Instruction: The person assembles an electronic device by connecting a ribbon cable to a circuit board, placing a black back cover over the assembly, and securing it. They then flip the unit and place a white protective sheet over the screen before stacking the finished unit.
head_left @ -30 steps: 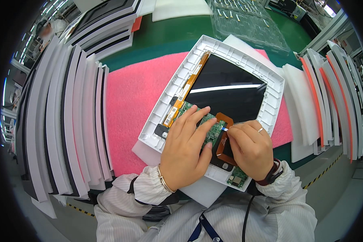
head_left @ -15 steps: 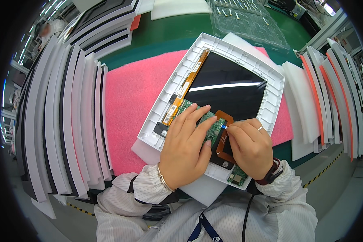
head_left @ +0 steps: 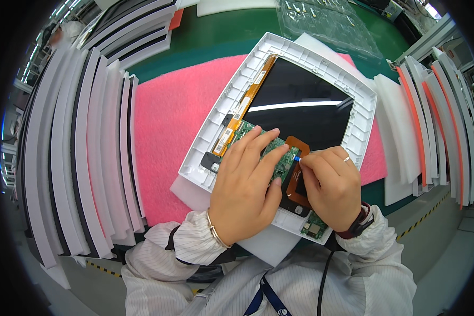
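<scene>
Right hand (head_left: 333, 176) pinches blue tab (head_left: 297, 158) at edge of green board (head_left: 284, 167) inside white frame (head_left: 364, 113); left hand (head_left: 245, 184) lies spread across board. Tab seating appears underway; next move likely calls for straight alignment.

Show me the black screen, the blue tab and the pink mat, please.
Black screen (head_left: 303, 87), head view: glossy upper part.
Blue tab (head_left: 297, 158), head view: exposed part.
Pink mat (head_left: 171, 124), head view: bare left part.

The display panel (head_left: 297, 129) looks glossy and glass-like, its frame (head_left: 364, 118) smooth white plastic, the pink sheet (head_left: 168, 131) matt, rough foam, the tray (head_left: 326, 27) shiny clear plastic, the bracelet (head_left: 213, 229) polished metal
</scene>
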The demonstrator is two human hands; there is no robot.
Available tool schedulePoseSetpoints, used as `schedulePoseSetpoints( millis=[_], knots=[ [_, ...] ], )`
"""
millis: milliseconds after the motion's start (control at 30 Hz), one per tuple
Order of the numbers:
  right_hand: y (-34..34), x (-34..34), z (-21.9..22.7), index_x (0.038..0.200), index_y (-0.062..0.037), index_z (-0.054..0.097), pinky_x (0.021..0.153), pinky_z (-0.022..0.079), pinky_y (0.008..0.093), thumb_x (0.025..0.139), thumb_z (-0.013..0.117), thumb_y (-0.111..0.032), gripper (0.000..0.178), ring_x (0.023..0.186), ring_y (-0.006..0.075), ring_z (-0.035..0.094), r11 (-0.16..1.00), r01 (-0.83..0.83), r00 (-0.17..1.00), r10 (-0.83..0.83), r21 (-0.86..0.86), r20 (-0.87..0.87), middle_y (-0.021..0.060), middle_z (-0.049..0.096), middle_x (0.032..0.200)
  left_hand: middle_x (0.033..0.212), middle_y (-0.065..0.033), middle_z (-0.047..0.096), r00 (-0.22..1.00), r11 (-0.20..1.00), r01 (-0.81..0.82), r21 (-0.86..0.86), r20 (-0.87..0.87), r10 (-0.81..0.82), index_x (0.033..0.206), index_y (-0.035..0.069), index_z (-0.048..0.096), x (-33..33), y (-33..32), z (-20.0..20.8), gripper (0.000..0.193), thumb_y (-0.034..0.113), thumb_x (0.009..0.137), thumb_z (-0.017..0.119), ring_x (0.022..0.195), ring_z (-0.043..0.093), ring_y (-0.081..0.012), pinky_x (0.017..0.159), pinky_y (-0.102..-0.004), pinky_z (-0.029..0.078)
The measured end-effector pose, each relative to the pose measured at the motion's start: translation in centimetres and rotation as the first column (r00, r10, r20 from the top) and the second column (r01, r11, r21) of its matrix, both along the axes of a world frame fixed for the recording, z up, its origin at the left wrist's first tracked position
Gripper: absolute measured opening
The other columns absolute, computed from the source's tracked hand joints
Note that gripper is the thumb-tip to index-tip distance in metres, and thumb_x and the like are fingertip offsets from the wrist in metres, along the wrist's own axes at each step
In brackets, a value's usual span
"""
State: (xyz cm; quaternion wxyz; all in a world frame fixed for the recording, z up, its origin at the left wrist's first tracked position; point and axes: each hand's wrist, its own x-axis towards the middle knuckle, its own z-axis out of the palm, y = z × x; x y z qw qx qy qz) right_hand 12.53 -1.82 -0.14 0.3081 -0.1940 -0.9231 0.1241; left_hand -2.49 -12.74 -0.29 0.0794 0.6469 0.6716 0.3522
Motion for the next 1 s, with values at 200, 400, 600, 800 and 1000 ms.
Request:
schedulePoseSetpoints(
  millis=[200, 400, 600, 800, 1000],
  knots=[
    [0.03, -0.17, -0.03, 0.083, 0.0020, 0.063, 0.064, 0.050, 0.0354, 0.066, 0.064, 0.005, 0.018, 0.075, 0.0271, 0.059, 1.000, -0.009, 1.000, 0.009, 0.005, -0.006, 0.0111, 0.060, 0.079, 0.134, -0.0175, 0.048, 1.000, 1.000, 0.004, 0.010, 0.002, -0.004, 0.122, 0.001, 0.056, -0.06, 0.14, -0.15, 0.045, 0.004, 0.077, 0.058, 0.128, 0.041, -0.0396, 0.105, -0.0485, 0.032],
    [-0.06, -0.30, -0.32, 0.083, 0.0012, 0.064, 0.064, 0.049, 0.0355, 0.066, 0.067, 0.007, 0.018, 0.075, 0.0267, 0.058, 1.000, 0.005, 1.000, -0.006, -0.024, -0.031, 0.0102, 0.060, 0.079, 0.134, -0.0171, 0.049, 1.000, 1.000, -0.003, -0.005, -0.009, 0.003, 0.122, 0.001, 0.056, 0.01, 0.11, -0.07, 0.045, 0.005, 0.077, 0.059, 0.128, 0.041, -0.0388, 0.105, -0.0482, 0.033],
    [-0.11, -0.26, -0.14, 0.084, 0.0013, 0.064, 0.065, 0.049, 0.0356, 0.066, 0.067, 0.007, 0.019, 0.075, 0.0269, 0.059, 0.999, 0.017, 1.000, -0.017, -0.034, -0.018, 0.0105, 0.060, 0.080, 0.135, -0.0171, 0.049, 1.000, 1.000, -0.004, -0.010, 0.007, 0.005, 0.123, 0.003, 0.057, 0.17, 0.07, -0.19, 0.045, 0.003, 0.077, 0.058, 0.130, 0.041, -0.0406, 0.106, -0.0476, 0.031],
    [0.05, -0.33, -0.44, 0.084, 0.0012, 0.064, 0.066, 0.050, 0.0358, 0.067, 0.067, 0.007, 0.019, 0.076, 0.0273, 0.059, 0.999, -0.006, 0.999, 0.004, -0.046, -0.031, 0.0109, 0.061, 0.081, 0.135, -0.0168, 0.049, 1.000, 1.000, -0.006, -0.023, 0.004, 0.007, 0.122, 0.003, 0.057, 0.26, 0.01, -0.11, 0.045, 0.003, 0.077, 0.058, 0.129, 0.041, -0.0401, 0.107, -0.0470, 0.031],
    [0.10, -0.35, -0.35, 0.084, 0.0009, 0.063, 0.066, 0.050, 0.0362, 0.067, 0.067, 0.008, 0.018, 0.076, 0.0276, 0.059, 0.998, 0.007, 0.999, -0.009, -0.061, -0.036, 0.0111, 0.062, 0.081, 0.133, -0.0169, 0.049, 0.999, 1.000, 0.000, -0.021, -0.033, -0.001, 0.120, 0.000, 0.056, 0.29, -0.01, -0.12, 0.044, 0.005, 0.077, 0.059, 0.128, 0.042, -0.0370, 0.106, -0.0489, 0.032]
  ],
)
